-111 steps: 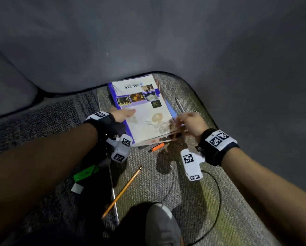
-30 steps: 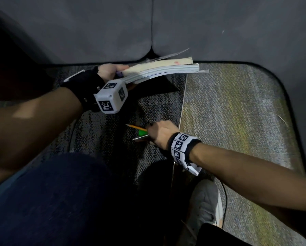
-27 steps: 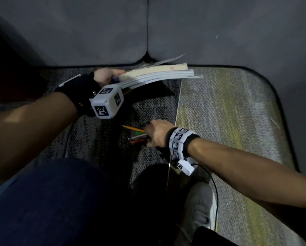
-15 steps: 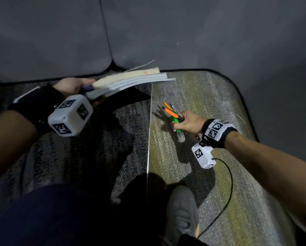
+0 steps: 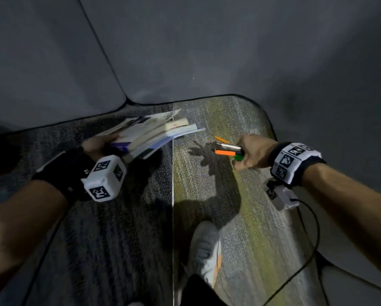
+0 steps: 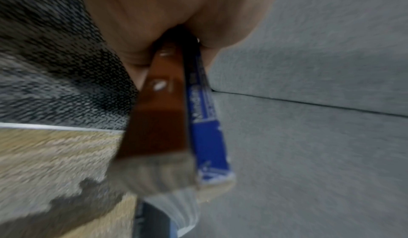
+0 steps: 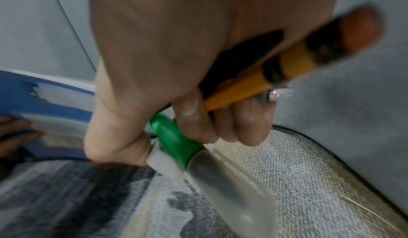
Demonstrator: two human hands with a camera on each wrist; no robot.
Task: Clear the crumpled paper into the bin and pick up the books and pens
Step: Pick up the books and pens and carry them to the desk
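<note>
My left hand (image 5: pixel 96 145) gripped the stacked books (image 5: pixel 154 132) above the carpet (image 5: pixel 240 120); right-hand fingers (image 7: pixel 223 124) were curled round the pens & pencil (image 5: pixel 228 150), right of the books. Best: keep both grips firm, books level.

No text legible — all blurred.

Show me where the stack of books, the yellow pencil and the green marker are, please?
stack of books (image 5: pixel 154 134), head view, on the page edges.
yellow pencil (image 7: pixel 240 91), right wrist view, on the shaft.
green marker (image 7: pixel 174 140), right wrist view, on the green barrel.
</note>
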